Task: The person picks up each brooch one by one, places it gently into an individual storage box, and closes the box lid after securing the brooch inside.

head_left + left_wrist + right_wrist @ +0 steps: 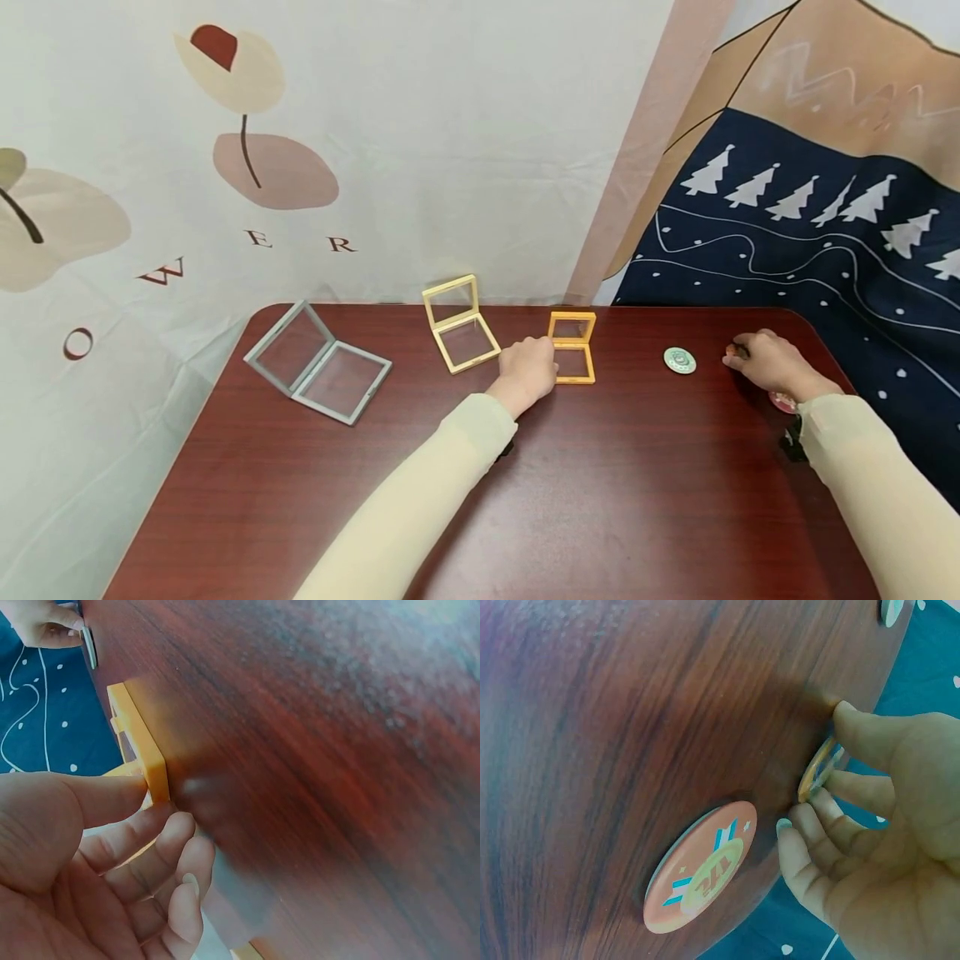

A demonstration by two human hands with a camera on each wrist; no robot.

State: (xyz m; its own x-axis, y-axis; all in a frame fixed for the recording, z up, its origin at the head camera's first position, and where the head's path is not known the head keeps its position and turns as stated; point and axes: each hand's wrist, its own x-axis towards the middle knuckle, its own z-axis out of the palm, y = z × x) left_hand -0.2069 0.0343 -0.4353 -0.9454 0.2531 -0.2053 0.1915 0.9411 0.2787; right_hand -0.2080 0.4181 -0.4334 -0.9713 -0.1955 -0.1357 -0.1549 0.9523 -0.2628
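My left hand pinches the front left corner of a small orange square case, its clear-windowed lid raised. In the left wrist view, the thumb and index finger grip that case, while the other fingers curl loosely. Over at the right, my right hand holds a small round orange-edged badge between thumb and fingers, low by the table; its face is mostly hidden. A pink round badge lies close to that hand, partly covered by the wrist in the head view. A pale green round badge lies left of it.
A pale yellow square case stands with its lid up left of my left hand. Farther left sits a larger grey case, also unfolded. The dark red wooden table meets a printed cloth along its back edge.
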